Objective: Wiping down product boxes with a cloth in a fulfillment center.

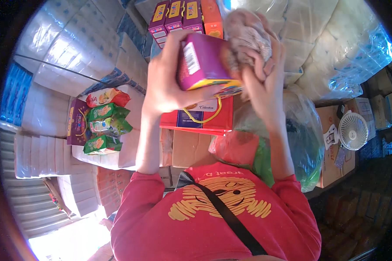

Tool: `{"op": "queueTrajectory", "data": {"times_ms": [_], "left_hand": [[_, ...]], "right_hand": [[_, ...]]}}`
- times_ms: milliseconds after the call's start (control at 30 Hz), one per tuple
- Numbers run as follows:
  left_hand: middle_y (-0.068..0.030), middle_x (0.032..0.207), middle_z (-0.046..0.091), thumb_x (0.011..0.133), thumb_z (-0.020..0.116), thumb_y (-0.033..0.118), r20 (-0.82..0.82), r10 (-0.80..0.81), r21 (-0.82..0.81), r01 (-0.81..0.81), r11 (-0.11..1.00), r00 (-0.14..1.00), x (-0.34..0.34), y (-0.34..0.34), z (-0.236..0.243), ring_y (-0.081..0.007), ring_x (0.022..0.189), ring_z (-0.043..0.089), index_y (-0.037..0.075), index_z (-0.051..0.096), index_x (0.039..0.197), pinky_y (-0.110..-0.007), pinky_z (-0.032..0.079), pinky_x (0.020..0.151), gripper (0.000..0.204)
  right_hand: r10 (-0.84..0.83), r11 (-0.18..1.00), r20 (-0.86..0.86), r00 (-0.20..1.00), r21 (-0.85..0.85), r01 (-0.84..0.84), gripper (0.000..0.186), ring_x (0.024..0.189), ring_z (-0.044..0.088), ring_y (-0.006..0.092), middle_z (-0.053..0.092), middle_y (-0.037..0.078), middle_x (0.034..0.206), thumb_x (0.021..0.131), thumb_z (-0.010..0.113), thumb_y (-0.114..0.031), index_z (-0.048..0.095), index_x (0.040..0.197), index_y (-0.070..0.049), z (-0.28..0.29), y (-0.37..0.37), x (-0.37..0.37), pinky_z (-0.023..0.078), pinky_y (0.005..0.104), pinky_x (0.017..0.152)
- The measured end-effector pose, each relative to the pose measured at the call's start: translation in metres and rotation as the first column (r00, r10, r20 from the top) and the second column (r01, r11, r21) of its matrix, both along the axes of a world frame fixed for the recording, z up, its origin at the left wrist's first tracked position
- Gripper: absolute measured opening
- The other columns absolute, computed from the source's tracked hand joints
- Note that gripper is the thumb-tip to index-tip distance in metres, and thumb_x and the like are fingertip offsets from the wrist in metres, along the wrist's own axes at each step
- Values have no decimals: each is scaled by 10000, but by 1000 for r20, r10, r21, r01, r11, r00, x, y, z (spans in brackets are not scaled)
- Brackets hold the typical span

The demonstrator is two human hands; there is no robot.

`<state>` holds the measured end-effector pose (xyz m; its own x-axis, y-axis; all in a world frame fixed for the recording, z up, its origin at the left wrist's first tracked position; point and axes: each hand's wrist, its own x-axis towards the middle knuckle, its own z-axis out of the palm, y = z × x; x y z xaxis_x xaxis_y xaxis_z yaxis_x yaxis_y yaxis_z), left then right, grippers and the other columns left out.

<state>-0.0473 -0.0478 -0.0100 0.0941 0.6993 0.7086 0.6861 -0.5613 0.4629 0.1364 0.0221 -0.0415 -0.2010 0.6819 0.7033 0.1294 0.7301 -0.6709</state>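
My left hand [161,87] grips a purple carton [211,61] with a yellow edge and a white label patch, fingers over its top and thumb along its lower side. In my right hand [265,91] is a crumpled, pale, patterned cloth [248,35], bunched against the carton's right side. Motion blurs the part where cloth and carton meet. Beneath the carton lies a red box [215,126] with a yellow cord handle. Past my left hand stand several purple cartons [174,19] in a row, with an orange carton [211,19] at their right end.
Plastic-wrapped white packs [318,26] are stacked at the far right, with similar packs [74,43] on the left. Green snack packets [104,126] lie beside another purple carton [77,122]. A small white fan [353,130] is on the right, near a clear plastic bag [300,135].
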Motion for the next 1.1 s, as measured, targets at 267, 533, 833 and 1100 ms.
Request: {"op": "queueTrajectory", "data": {"times_ms": [267, 533, 833, 1100], "left_hand": [[-139, 987, 627, 501, 875, 227, -20, 70, 63, -69, 996, 997, 3, -22, -12, -270, 919, 646, 31, 427, 1239, -340, 500, 781, 885], [-169, 1121, 544, 599, 825, 262, 336, -23, -10, 28, 1000, 941, -36, -37, -43, -243, 1058, 552, -37, 339, 1220, -360, 428, 917, 844], [-104, 979, 646, 475, 760, 152, 230, 39, -29, -34, 999, 972, 7, -48, -36, -231, 928, 623, 30, 604, 1023, -341, 448, 890, 583], [-153, 1039, 610, 546, 860, 223, 140, -99, 53, 93, 994, 985, -24, -27, -30, -273, 945, 634, -14, 377, 1225, -365, 477, 864, 867]], "right_hand": [[126, 983, -117, 985, 146, -108, 595, 1053, 486, 386, 489, 197, 1135, 659, 712, -108, 476, 1201, -45, 17, -11, -26, 419, 440, 882], [-214, 977, 190, 958, 43, 210, 529, 910, 501, 399, 474, 236, 1013, 738, 624, -100, 443, 1230, -30, -38, 57, -2, 433, 453, 774], [149, 954, 25, 989, 261, -150, 625, 1125, 456, 358, 450, 170, 1225, 618, 709, -53, 473, 1197, -26, 41, -48, -46, 393, 420, 943], [-301, 952, 142, 943, -18, 307, 580, 1008, 460, 424, 467, 234, 1071, 763, 656, -121, 409, 1285, -68, -53, 71, 30, 380, 469, 896]]}}
